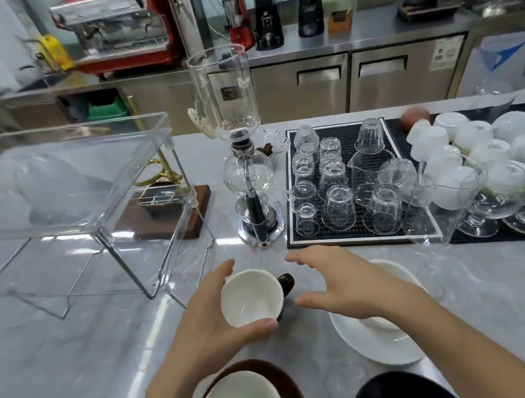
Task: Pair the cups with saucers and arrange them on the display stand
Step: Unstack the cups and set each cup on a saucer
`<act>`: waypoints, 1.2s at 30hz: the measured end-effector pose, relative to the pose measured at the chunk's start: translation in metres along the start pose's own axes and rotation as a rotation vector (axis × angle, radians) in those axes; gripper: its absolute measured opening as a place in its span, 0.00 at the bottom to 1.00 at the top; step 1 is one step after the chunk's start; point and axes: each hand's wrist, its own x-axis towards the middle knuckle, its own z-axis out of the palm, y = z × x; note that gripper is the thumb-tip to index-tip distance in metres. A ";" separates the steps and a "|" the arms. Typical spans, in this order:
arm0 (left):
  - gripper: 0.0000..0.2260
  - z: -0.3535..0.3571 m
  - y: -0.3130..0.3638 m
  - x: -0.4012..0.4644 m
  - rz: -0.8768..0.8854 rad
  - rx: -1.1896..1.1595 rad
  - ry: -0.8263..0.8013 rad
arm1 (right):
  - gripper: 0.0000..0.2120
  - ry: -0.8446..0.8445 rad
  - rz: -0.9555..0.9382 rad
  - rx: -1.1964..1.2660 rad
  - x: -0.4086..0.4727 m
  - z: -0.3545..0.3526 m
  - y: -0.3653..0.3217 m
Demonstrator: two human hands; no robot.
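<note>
My left hand [205, 323] grips a cup [251, 296] that is white inside and dark brown outside, its handle pointing right, just above the grey counter. My right hand [344, 280] hovers open beside the handle, not touching it. Under my right wrist lies a white saucer [379, 342] with a white cup partly hidden by the wrist. A brown saucer [286, 389] carrying a cream dish sits at the near edge, beside a black saucer [398, 396]. The clear acrylic display stand [131, 172] stands at the left, with a pale cup on its top tier.
A glass siphon coffee maker [245, 167] stands just beyond my hands. A black mat [348, 136] holds several upturned glasses. White cups [473, 135] and stemmed glasses crowd the right. A gold and wood dripper stand sits behind the display stand.
</note>
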 end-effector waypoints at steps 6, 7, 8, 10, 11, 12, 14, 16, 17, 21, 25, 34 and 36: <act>0.57 0.004 -0.017 0.006 -0.038 0.065 -0.093 | 0.41 -0.155 0.006 -0.035 0.023 0.020 -0.013; 0.56 0.005 -0.020 0.007 -0.043 0.064 -0.104 | 0.40 -0.162 0.001 -0.041 0.026 0.023 -0.014; 0.56 0.005 -0.022 0.008 -0.048 0.061 -0.116 | 0.38 -0.168 0.000 -0.048 0.028 0.026 -0.015; 0.56 0.005 -0.025 0.009 -0.064 0.043 -0.136 | 0.35 -0.178 0.004 -0.049 0.032 0.031 -0.014; 0.57 0.006 -0.027 0.009 -0.069 0.031 -0.140 | 0.33 -0.182 0.006 -0.039 0.034 0.033 -0.013; 0.58 0.006 -0.028 0.010 -0.073 0.025 -0.140 | 0.32 -0.187 0.010 -0.024 0.035 0.035 -0.013; 0.57 0.007 -0.030 0.010 -0.081 0.015 -0.133 | 0.35 -0.188 0.018 0.011 0.036 0.038 -0.013; 0.57 0.008 -0.033 0.011 -0.093 -0.006 -0.125 | 0.36 -0.175 0.027 0.046 0.036 0.041 -0.014; 0.57 0.009 -0.033 0.011 -0.099 -0.016 -0.123 | 0.37 -0.167 0.031 0.063 0.036 0.042 -0.014; 0.56 0.009 -0.035 0.011 -0.110 -0.042 -0.106 | 0.39 -0.137 0.049 0.099 0.037 0.046 -0.014; 0.55 0.009 -0.036 0.010 -0.106 -0.068 -0.088 | 0.38 -0.107 0.057 0.117 0.037 0.047 -0.014; 0.52 -0.003 -0.024 0.000 -0.008 -0.173 -0.024 | 0.42 0.026 0.003 0.227 0.019 0.031 -0.021; 0.52 -0.007 -0.015 -0.007 0.033 -0.187 -0.012 | 0.43 0.079 -0.015 0.272 0.006 0.027 -0.023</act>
